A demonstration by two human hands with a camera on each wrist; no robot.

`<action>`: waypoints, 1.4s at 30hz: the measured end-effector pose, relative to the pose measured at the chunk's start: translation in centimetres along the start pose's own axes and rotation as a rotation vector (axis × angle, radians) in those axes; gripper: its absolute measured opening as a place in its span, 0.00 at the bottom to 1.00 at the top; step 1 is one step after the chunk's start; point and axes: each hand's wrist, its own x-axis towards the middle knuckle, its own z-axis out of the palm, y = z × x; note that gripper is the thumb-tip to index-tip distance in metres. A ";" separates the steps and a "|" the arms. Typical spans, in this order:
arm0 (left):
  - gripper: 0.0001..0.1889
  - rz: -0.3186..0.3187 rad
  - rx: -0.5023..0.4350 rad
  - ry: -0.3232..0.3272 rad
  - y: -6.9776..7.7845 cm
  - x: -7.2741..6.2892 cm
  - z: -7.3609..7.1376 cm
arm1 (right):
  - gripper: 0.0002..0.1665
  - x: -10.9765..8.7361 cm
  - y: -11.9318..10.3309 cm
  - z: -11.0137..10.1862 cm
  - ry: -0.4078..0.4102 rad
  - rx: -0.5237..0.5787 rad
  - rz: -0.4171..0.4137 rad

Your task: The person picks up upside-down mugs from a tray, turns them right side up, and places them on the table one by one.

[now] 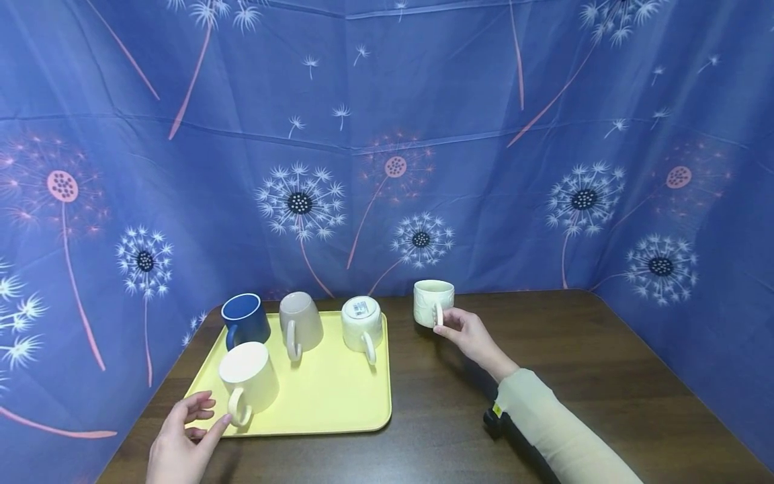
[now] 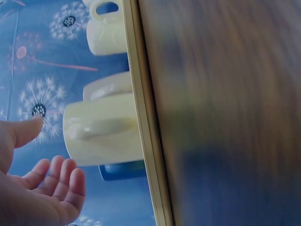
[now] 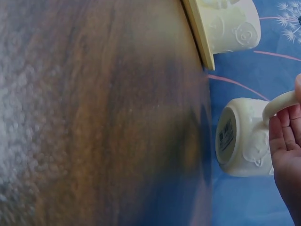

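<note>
In the head view my right hand (image 1: 471, 339) pinches the handle of a pale cream mug (image 1: 425, 308) at the back of the table. That mug is upright with its mouth up, and its label-bearing base (image 3: 226, 136) shows in the right wrist view, off the tabletop. My left hand (image 1: 184, 437) is by the near-left corner of the yellow tray (image 1: 338, 396), thumb close to the handle of a plain cream mug (image 1: 256, 386). In the left wrist view the left hand's fingers (image 2: 59, 176) are loosely bent and apart from that mug, holding nothing.
Also on the tray are an upright navy mug (image 1: 256, 326), an upside-down grey mug (image 1: 308, 326) and an upside-down white mug (image 1: 357, 333) with a label on its base. A blue dandelion-print curtain (image 1: 484, 222) surrounds the dark wooden table (image 1: 605, 349). A black device (image 1: 492, 422) sits under the right sleeve.
</note>
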 end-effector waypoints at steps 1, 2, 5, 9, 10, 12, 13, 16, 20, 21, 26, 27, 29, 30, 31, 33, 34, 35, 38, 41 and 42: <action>0.25 -0.017 0.017 -0.030 -0.3 0.0 -0.1 | 0.12 0.0 0.1 0.0 -0.001 0.002 0.005; 0.26 -0.029 0.033 -0.061 -0.6 0.0 -0.2 | 0.12 0.0 0.2 0.0 -0.002 0.002 0.009; 0.27 -0.046 0.065 -0.146 -1.4 0.1 -0.5 | 0.12 0.1 0.5 0.0 0.000 0.005 0.016; 0.25 -0.063 0.078 -0.285 -2.4 0.2 -0.7 | 0.12 0.2 1.1 0.0 -0.002 -0.001 0.011; 0.25 -0.071 0.082 -0.325 -2.5 0.3 -0.8 | 0.12 0.3 1.4 0.0 -0.001 0.001 0.008; 0.23 -0.107 0.087 -0.409 -2.6 0.6 -0.9 | 0.11 0.6 2.7 0.2 0.003 -0.002 0.012; 0.22 -0.119 0.097 -0.439 -2.6 0.7 -0.9 | 0.11 0.8 3.3 0.2 0.004 -0.008 0.012; 0.18 -0.128 0.120 -0.484 -2.5 0.8 -0.9 | 0.10 1.0 5.1 0.5 0.011 -0.025 0.016; 0.12 -0.086 0.136 -0.475 -2.4 0.8 -0.7 | 0.10 1.0 5.6 0.7 0.012 -0.038 0.006; 0.12 -0.074 0.141 -0.468 -2.4 0.8 -0.6 | 0.10 0.9 5.5 0.7 0.011 -0.036 0.002; 0.10 -0.046 0.165 -0.464 -2.0 1.2 -0.4 | 0.10 0.9 5.6 0.8 -0.004 -0.043 0.008; 0.10 -0.047 0.162 -0.478 -1.9 1.4 -0.4 | 0.10 0.8 5.6 0.8 -0.009 -0.048 0.014; 0.10 -0.048 0.153 -0.506 -1.7 1.7 -0.2 | 0.10 0.7 5.7 0.7 -0.022 -0.070 0.027; 0.10 -0.046 0.150 -0.519 -1.7 1.8 -0.2 | 0.10 0.7 5.6 0.7 -0.028 -0.076 0.036; 0.10 -0.042 0.141 -0.533 -1.7 2.0 -0.1 | 0.11 0.6 5.6 0.7 -0.031 -0.083 0.043; 0.10 -0.026 0.120 -0.545 -1.8 2.1 0.0 | 0.11 0.5 5.6 0.6 -0.036 -0.092 0.045; 0.10 0.000 0.112 -0.551 -1.8 2.2 0.1 | 0.11 0.5 5.6 0.6 -0.037 -0.090 0.047; 0.10 0.031 0.106 -0.559 -2.0 2.2 0.1 | 0.11 0.4 5.5 0.5 -0.039 -0.088 0.044; 0.10 0.099 0.073 -0.589 -2.4 2.3 -0.1 | 0.11 0.5 5.6 0.4 -0.049 -0.101 0.035; 0.09 0.153 0.027 -0.631 -3.0 2.5 -0.2 | 0.10 0.4 5.8 0.3 -0.070 -0.128 0.033; 0.09 0.160 -0.001 -0.646 -3.2 2.6 -0.2 | 0.10 0.4 5.8 0.3 -0.075 -0.140 0.036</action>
